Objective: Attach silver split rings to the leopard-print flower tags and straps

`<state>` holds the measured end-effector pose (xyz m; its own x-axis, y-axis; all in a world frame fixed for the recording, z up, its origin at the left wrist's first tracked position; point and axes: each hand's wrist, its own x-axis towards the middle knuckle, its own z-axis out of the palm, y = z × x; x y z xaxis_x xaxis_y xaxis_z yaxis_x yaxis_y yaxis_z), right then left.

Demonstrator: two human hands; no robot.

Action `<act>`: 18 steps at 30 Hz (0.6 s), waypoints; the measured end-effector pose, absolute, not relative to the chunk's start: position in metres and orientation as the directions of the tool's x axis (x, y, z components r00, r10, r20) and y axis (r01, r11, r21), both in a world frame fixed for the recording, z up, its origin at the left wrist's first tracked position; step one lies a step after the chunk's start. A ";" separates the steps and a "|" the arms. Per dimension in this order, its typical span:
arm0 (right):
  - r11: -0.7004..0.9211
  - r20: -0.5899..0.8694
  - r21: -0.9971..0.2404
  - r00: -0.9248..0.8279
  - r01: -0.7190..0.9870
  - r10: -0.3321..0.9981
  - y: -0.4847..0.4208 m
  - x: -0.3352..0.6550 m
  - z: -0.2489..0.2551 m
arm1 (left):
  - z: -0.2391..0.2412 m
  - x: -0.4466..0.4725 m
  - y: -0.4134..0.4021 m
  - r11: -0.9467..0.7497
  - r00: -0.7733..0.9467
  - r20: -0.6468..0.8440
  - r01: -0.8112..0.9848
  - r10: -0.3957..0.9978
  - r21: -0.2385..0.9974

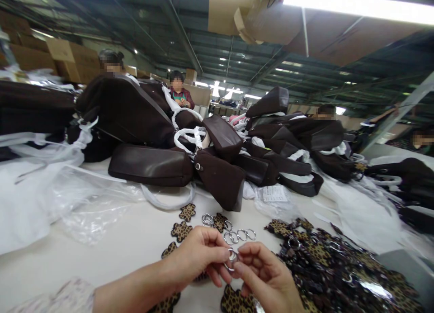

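Between the fingertips of both hands is a silver metal ring [231, 261], held above the white table. My left hand [203, 256] pinches it from the left with thumb and fingers. From the right, my right hand [266, 277] grips its other side, thumb against the ring. Just beyond the hands lie several loose silver rings [242, 235] and a small stack of rings [207, 220]. Flower-shaped leopard-print pieces [181, 231] are spread to the left, and another leopard-print piece [237, 299] lies below the hands, partly hidden by them.
A large heap of leopard-print charms with dark straps [325, 258] covers the table's right side. Dark brown bags [151, 165] with white-wrapped handles are piled across the back. Clear plastic wrapping [91, 200] lies left. Other people, including a person in a green apron [181, 96], are beyond the bags.
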<state>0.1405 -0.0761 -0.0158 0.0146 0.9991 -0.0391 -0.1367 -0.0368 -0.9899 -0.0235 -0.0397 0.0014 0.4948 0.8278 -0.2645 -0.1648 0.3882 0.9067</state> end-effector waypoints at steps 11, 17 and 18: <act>-0.292 -0.263 -0.858 -0.127 -0.423 0.956 -0.075 0.146 -0.006 | 0.003 -0.033 -0.039 -0.373 0.480 0.298 0.068 0.825 0.925; -0.021 -0.019 -0.977 -0.010 -0.213 1.000 -0.073 0.147 -0.017 | 0.000 -0.028 -0.039 0.150 0.437 -0.121 -0.034 0.891 0.988; 0.017 0.017 -0.981 0.005 -0.194 1.000 -0.073 0.146 -0.018 | 0.002 -0.027 -0.038 0.232 0.445 -0.179 -0.068 0.878 0.970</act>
